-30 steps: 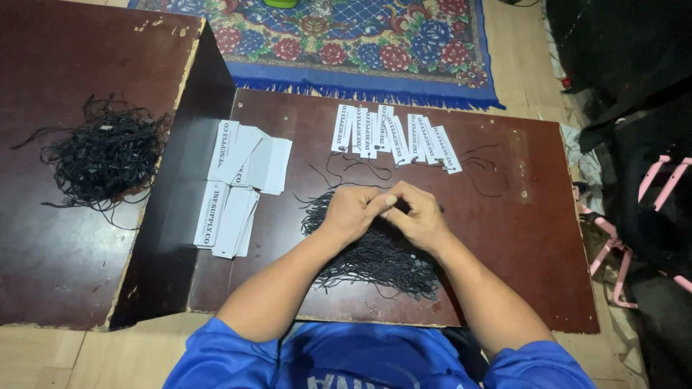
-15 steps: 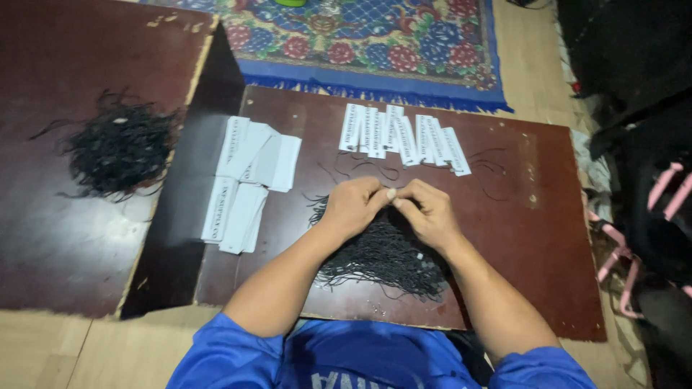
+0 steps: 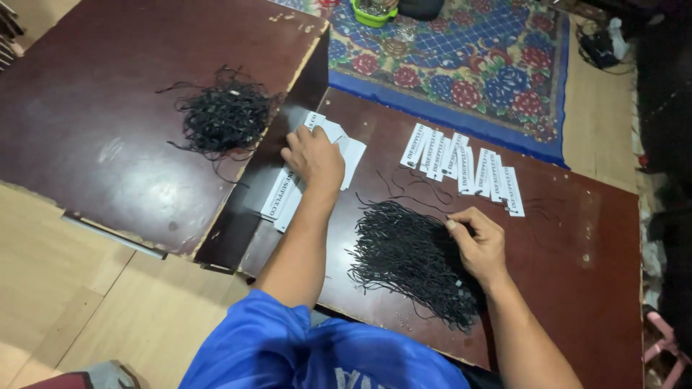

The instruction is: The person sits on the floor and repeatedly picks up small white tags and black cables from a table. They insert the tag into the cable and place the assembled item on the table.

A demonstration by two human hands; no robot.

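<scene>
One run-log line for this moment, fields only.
left hand: on white tags | right hand: on black string pile | tag row: untouched | second string pile: left board

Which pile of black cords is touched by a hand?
The pile of black cords on the lower board; the right hand rests there. The other pile lies untouched.

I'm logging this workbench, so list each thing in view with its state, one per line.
left hand: flat on the stack of white tags, grip open
right hand: fingertips on the near cord pile
near cord pile: loose, spread on the dark board
far cord pile: tangled, untouched
row of white tags: laid out overlapping, flat
</scene>
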